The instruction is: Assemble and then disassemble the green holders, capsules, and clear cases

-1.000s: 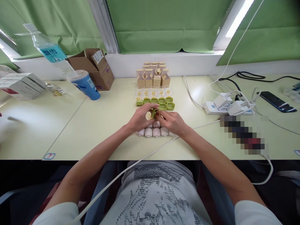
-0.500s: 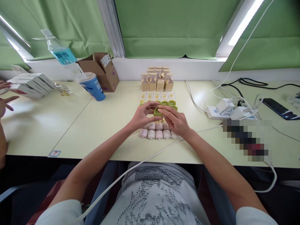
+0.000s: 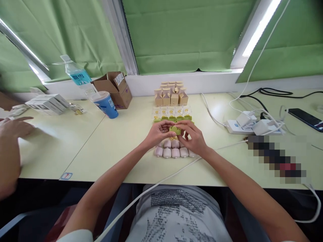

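Both of my hands hold one small green plastic case (image 3: pixel 174 130) above the middle of the table. My left hand (image 3: pixel 159 132) grips its left side between thumb and fingers, and my right hand (image 3: pixel 193 134) pinches it from the right. Behind my fingers runs a row of similar green pieces (image 3: pixel 180 118), partly hidden. Beyond them are clear trays with yellow round marks (image 3: pixel 171 110). Nearer to me, rows of rounded pale pink and white cases (image 3: pixel 175 153) lie below my hands, the upper row partly covered.
Small open cardboard boxes (image 3: pixel 170 98) stand at the back. To the left are a blue cup (image 3: pixel 108 107), a brown carton (image 3: pixel 123 94) and white boxes (image 3: pixel 49 103) near another person's hand (image 3: pixel 16 127). On the right lie a power strip (image 3: pixel 234 127) and a phone (image 3: pixel 306 119). A white cable (image 3: pixel 161 181) crosses in front.
The green case has been turned in my fingers, and a rounded part of it now faces me. The view has shifted slightly. The other person's hand has moved further in at left.
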Demonstrator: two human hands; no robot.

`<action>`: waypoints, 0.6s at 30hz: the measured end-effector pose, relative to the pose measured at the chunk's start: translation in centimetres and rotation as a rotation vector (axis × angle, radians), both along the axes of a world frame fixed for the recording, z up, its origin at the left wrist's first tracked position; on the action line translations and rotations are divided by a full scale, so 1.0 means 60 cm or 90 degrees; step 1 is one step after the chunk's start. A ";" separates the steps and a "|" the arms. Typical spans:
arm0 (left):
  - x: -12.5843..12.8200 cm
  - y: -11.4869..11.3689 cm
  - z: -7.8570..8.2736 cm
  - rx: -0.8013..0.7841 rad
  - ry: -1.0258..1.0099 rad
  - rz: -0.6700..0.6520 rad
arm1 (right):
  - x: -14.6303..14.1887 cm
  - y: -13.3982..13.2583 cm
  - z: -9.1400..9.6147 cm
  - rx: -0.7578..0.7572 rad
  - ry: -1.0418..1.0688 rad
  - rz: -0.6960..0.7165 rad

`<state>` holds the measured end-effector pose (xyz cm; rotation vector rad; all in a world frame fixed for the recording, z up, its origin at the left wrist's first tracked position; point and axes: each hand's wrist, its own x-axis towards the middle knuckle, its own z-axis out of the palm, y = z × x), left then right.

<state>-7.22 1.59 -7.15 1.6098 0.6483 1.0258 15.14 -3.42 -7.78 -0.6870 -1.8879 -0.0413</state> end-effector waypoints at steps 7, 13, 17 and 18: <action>0.004 -0.002 -0.003 -0.030 -0.013 -0.018 | -0.002 -0.002 0.001 -0.012 -0.012 0.051; 0.002 0.000 -0.005 -0.040 -0.018 -0.047 | -0.006 0.001 -0.009 -0.047 0.013 0.034; 0.000 0.003 -0.001 0.002 -0.038 -0.040 | -0.008 0.001 -0.011 0.014 0.022 -0.012; 0.000 0.004 -0.001 0.009 -0.044 -0.039 | -0.007 0.001 -0.011 0.028 0.026 -0.033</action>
